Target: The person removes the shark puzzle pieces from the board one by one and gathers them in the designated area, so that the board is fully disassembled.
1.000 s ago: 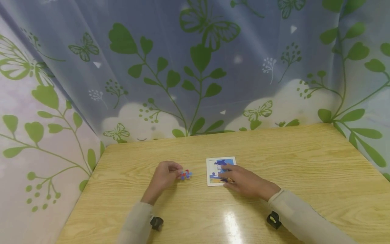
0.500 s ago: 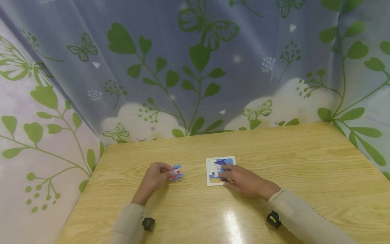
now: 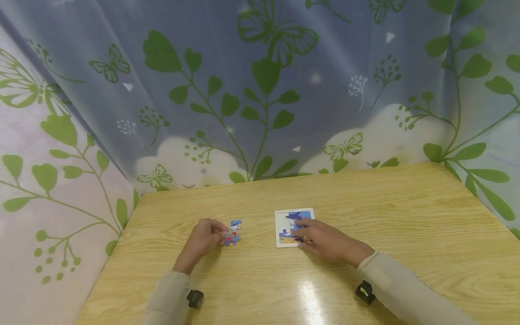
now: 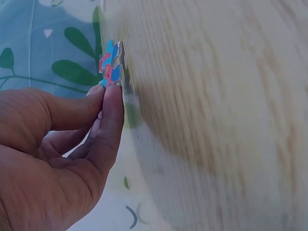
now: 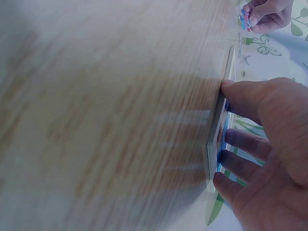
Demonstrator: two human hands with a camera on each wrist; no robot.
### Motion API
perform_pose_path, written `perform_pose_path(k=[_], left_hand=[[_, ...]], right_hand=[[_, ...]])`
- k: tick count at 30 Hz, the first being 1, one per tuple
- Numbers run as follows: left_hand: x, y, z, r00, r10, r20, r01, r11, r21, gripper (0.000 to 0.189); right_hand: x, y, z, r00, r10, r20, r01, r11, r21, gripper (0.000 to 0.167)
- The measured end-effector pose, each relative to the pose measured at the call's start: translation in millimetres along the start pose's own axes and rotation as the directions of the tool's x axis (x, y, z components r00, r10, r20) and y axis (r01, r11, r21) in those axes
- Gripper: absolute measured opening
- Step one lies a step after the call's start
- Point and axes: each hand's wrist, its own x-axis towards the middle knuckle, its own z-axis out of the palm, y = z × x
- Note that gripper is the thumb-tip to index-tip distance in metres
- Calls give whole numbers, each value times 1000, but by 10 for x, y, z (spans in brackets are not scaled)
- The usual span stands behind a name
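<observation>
A small jigsaw piece (image 3: 235,227), printed in blue, red and white, is pinched between the thumb and fingers of my left hand (image 3: 203,240). It stands tilted up, left of the puzzle board. In the left wrist view the piece (image 4: 111,65) sticks out past the fingertips. My right hand (image 3: 331,242) rests on a square jigsaw board (image 3: 282,227) with a white frame and a partly filled blue sea picture. In the right wrist view the thumb touches the board's edge (image 5: 214,126) and the spread fingers lie on the picture, hiding part of it.
Both forearms pass over a light wooden table (image 3: 260,280). Behind it hangs a blue curtain (image 3: 308,90) with green leaves and butterflies, and similar printed cloth (image 3: 24,225) lines the left side. A black device (image 3: 364,292) sits by each wrist.
My left hand has drawn left, away from the board, and turned the jigsaw piece so more of its printed face shows. My right hand and the board have stayed put.
</observation>
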Motion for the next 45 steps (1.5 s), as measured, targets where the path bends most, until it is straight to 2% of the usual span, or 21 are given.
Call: perform_pose_path(k=[12, 25, 40, 45], left_hand=[[23, 30, 73, 997, 53, -58, -46, 993, 111, 4], [47, 17, 116, 996, 65, -67, -55, 989, 140, 3], [34, 28, 109, 995, 66, -70, -57, 990, 131, 3], [24, 43, 86, 994, 67, -86, -52, 985, 163, 4]], right_hand=[[-13, 0, 4, 1000, -3, -9, 3, 1000, 6, 35], [-13, 3, 8, 1000, -5, -13, 5, 1000, 2, 34], [-12, 26, 21, 1000, 0, -9, 0, 1000, -2, 35], [-18, 9, 13, 1000, 0, -10, 0, 1000, 6, 35]])
